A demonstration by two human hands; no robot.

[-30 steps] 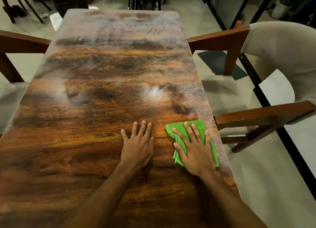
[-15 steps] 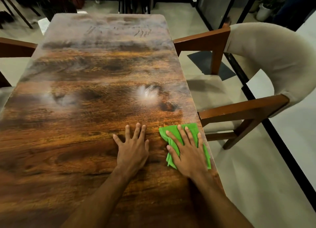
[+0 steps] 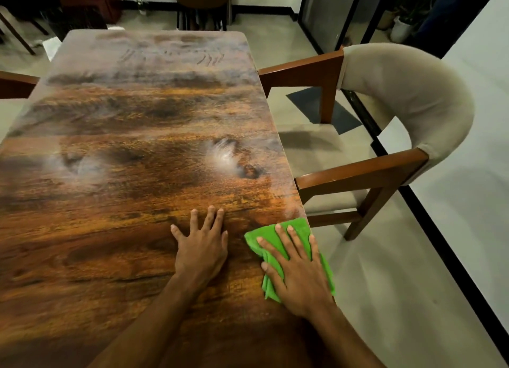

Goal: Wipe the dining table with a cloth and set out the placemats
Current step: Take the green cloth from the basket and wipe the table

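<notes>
The long wooden dining table (image 3: 124, 147) has a glossy, streaky top with hazy smears across its middle and far end. A green cloth (image 3: 298, 225) lies at the table's near right edge, its right side just over the edge. My right hand (image 3: 297, 274) presses flat on the cloth with fingers spread. To its left, my left hand (image 3: 202, 250) rests flat on the bare wood, fingers apart, holding nothing. No placemats are in view.
A wooden armchair with a beige padded back (image 3: 399, 92) stands close along the table's right side. Another chair's arm (image 3: 16, 83) shows at the left edge, and a dark chair (image 3: 202, 3) stands at the far end. Pale floor lies to the right.
My right hand has slid the cloth to the right until it reaches the table's edge. My left hand stays flat beside it. The view has tilted up slightly.
</notes>
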